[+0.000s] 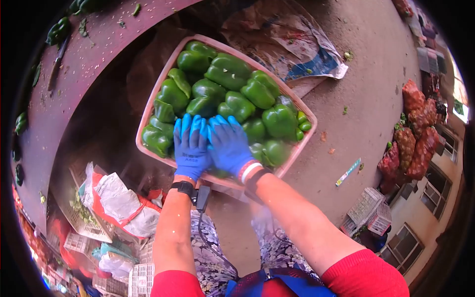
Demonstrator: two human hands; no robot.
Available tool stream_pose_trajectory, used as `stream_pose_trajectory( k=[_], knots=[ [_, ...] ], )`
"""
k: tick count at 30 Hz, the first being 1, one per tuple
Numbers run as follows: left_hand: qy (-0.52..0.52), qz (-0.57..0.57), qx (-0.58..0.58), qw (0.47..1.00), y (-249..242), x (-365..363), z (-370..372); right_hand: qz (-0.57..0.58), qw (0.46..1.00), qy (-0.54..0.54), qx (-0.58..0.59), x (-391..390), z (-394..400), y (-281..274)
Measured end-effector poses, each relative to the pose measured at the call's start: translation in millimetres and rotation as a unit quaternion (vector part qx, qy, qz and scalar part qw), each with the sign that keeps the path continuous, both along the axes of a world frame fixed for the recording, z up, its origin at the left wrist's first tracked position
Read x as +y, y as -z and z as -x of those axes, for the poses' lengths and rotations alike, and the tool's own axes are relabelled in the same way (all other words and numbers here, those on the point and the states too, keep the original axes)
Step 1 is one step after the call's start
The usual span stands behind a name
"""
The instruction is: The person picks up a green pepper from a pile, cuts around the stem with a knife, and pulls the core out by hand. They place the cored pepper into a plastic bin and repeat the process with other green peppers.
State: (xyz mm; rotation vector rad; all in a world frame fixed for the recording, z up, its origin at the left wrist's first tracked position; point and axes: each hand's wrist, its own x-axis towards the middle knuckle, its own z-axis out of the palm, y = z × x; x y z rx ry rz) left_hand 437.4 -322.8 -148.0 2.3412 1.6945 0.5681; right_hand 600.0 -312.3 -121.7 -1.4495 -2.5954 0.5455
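Observation:
A pink-rimmed crate (pixel 225 47) full of large green bell peppers (pixel 228 72) stands in front of me. In blue gloves, my left hand (pixel 191 143) and my right hand (pixel 228 141) lie side by side on the peppers near the crate's close edge. Both palms face down and the fingers stretch forward, flat on the peppers. Neither hand is wrapped around a pepper. A few smaller green peppers (pixel 303 126) sit in the crate's right corner. The peppers directly under my hands are hidden.
To the left, a table (pixel 94 44) bears loose peppers (pixel 58 30) and a knife (pixel 57 64). A crumpled sheet (pixel 297 44) lies beyond the crate. Red mesh sacks (pixel 423 143) and white crates (pixel 365 210) stand at right. Sacks (pixel 118 200) and more crates (pixel 142 279) are at lower left.

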Motion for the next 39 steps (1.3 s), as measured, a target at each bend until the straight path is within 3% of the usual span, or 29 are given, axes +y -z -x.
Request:
stream_pose_trajectory(
  k=[4, 8, 11, 15, 23, 28, 32, 33, 34, 36, 39],
  knots=[
    [-0.004, -0.025, -0.007, 1.000, -3, 1, -3, -0.005, 1.000, 0.024, 0.011, 0, 1, -21],
    [0.001, 0.037, -0.004, 0.999, -59, 8, 6, 0.041, 0.989, 0.123, 0.071, -48, -4, -73],
    [-0.066, 0.008, 0.017, 0.998, -88, 7, 23, 0.032, 0.995, 0.079, 0.059, -89, -4, -69],
    [-0.238, 0.010, 0.121, 0.964, -29, 6, 24, 0.020, 0.999, 0.031, 0.012, -96, -22, -24],
    [-0.249, -0.012, 0.102, 0.963, -6, 6, 9, 0.036, 0.999, 0.031, 0.027, -103, -30, 4],
    [-0.253, 0.016, 0.093, 0.963, -11, 7, 10, 0.147, 0.989, 0.021, -0.004, -104, -28, -4],
    [-0.249, -0.011, 0.089, 0.964, 0, 9, 11, 0.143, 0.989, 0.018, 0.030, -112, -29, 13],
    [-0.250, 0.002, 0.102, 0.963, 2, 3, 11, 0.127, 0.991, 0.019, 0.024, -111, -29, 8],
    [-0.252, 0.005, 0.111, 0.961, 1, 2, 11, 0.040, 0.997, 0.031, 0.050, -106, -28, 3],
    [-0.248, -0.005, 0.132, 0.960, -3, 7, 12, 0.015, 0.998, 0.039, 0.052, -102, -25, -4],
    [-0.209, 0.008, 0.158, 0.965, -13, 5, 22, 0.083, 0.994, 0.060, 0.040, -111, -19, -43]
  ],
)
